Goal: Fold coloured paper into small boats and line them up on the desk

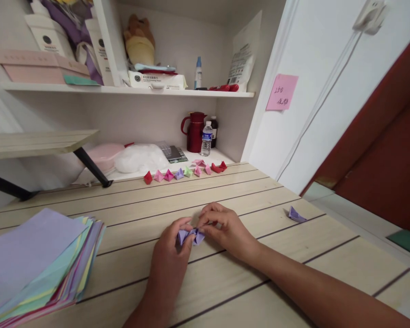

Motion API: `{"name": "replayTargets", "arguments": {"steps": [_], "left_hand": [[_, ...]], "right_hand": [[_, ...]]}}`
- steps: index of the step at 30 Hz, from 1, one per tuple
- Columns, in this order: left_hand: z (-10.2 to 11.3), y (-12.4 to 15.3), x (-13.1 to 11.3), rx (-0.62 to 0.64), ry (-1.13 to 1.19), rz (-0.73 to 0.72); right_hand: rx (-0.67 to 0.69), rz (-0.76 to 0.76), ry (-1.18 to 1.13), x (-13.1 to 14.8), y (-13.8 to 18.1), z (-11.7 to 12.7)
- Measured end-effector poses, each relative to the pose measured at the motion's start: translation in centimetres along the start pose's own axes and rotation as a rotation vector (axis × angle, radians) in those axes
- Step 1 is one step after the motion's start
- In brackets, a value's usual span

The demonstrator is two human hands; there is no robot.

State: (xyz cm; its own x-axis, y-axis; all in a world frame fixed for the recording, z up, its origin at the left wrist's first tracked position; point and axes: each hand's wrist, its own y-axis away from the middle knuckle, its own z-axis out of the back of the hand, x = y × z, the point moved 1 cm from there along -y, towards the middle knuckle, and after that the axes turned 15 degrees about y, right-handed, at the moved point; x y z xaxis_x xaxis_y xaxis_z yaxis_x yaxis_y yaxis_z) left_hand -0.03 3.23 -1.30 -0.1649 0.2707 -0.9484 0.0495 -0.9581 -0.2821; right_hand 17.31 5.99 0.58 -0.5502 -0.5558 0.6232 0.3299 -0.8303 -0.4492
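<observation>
Left hand (169,246): narrow grip on folded purple paper (183,236), apparently steadying it; right hand (227,228) pinches right end, likely for control.

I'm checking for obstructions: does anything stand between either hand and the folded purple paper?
Nothing visible does: the left hand pinches the folded purple paper, and the right hand touches its right end.

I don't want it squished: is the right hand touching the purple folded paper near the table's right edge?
Apart. The head view shows tabletop between the right hand and the purple folded paper.
</observation>
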Motion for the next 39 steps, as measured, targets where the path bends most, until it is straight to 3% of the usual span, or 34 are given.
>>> {"name": "replayTargets", "arguments": {"steps": [11, 18, 32, 35, 39], "left_hand": [[0.3, -0.3, -0.1, -0.033, 0.130, 0.111], [0.3, 0.7, -1.5, 0.135, 0.334, 0.294], [-1.6, 2.8, -2.0, 0.634, 0.576, 0.561], [-1.7, 2.8, -1.3, 0.640, 0.645, 0.539], [-2.3, 2.5, -0.4, 0.543, 0.565, 0.548]], "right_hand": [[-0.161, 0.035, 0.068, 0.2, -0.3, 2.3], [0.045, 0.059, -0.327, 0.4, -0.4, 2.5], [0.204, 0.067, -0.835, 0.2, 0.2, 0.9], [0.228, 0.062, -0.875, 0.5, 0.2, 0.6], [0.295, 0.089, -0.823, 0.9, 0.3, 0.6]]}}
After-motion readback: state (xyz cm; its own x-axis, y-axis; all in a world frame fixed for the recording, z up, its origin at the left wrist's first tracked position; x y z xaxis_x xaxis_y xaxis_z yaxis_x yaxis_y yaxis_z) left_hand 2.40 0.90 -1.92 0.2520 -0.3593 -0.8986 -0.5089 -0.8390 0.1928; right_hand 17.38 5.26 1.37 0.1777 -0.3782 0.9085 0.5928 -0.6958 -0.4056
